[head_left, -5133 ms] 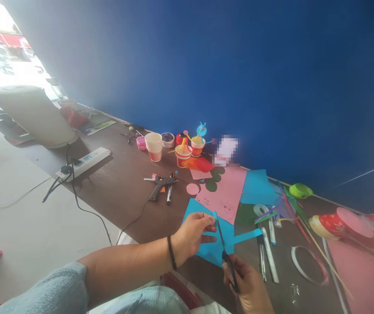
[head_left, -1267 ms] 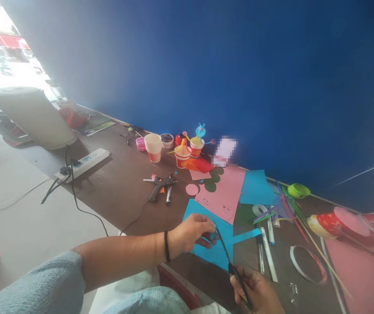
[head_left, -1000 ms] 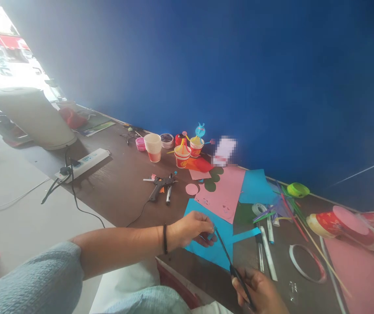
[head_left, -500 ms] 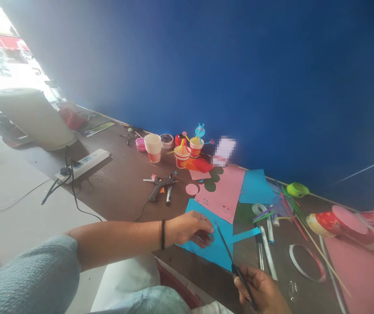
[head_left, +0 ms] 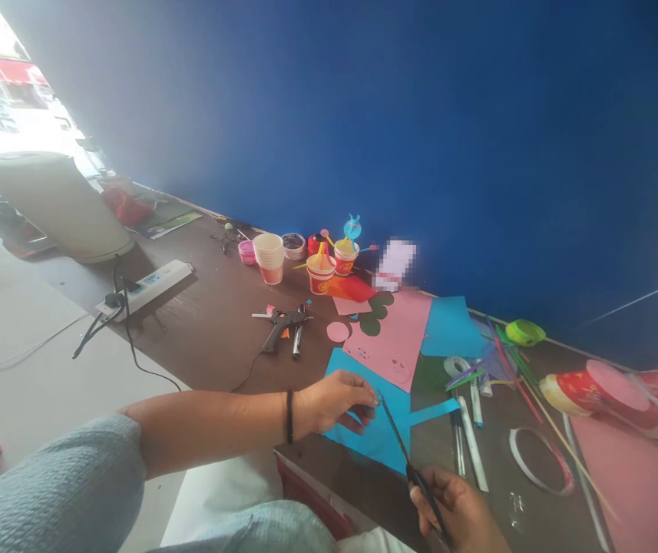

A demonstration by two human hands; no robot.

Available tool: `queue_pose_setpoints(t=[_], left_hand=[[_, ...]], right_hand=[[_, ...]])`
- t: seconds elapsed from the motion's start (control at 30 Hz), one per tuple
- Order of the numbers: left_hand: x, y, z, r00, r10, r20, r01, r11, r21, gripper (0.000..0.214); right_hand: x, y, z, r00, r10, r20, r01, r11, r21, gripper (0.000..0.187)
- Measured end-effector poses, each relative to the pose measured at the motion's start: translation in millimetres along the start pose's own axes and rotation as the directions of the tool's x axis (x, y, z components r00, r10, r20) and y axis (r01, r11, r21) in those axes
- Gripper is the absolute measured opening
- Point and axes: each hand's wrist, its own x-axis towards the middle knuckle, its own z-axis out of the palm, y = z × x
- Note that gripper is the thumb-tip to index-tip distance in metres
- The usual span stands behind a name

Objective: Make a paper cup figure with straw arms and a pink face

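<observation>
My right hand (head_left: pixel 458 507) is closed round the black handles of a pair of scissors (head_left: pixel 401 445), whose blades point up and away to the left. My left hand (head_left: pixel 343 401) is in a pinch beside the scissors' tip; whatever lies between thumb and forefinger is too small to make out. Beneath both hands lies a blue paper sheet (head_left: pixel 357 447), with a blue paper strip (head_left: pixel 435 413) reaching right from it. A pink sheet (head_left: pixel 401 338) with green paper circles (head_left: pixel 370 324) and a pink disc (head_left: pixel 338 332) is just beyond.
A glue gun (head_left: pixel 279 329) and marker (head_left: pixel 297 342) lie left of the papers. Stacked paper cups (head_left: pixel 269 257) and decorated cups (head_left: pixel 321 275) stand by the blue wall (head_left: pixel 421 138). A power strip (head_left: pixel 153 286) is on the left; markers (head_left: pixel 472 445) and a tape ring (head_left: pixel 539 465) are rightward.
My left hand has shifted very slightly, its pinched fingertips now closer to the scissors' tip. My right hand and the scissors stay nearly the same.
</observation>
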Motion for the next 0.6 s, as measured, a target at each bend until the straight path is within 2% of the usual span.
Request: queue_pose_setpoints(t=[0.4,0.6], left_hand=[[0.6,0.5,-2.0,1.000,0.021,-0.021,-0.020,0.997,0.075,0.017],[-1.8,4.2,-0.9,0.999,0.027,-0.028,-0.025,0.995,0.094,0.012]], right_hand=[[-1.1,5.5,-4.8,1.000,-0.001,0.021,0.000,1.000,0.024,0.041],[6.0,16.9,-8.8,1.000,0.001,0.031,0.001,0.998,-0.059,0.039]])
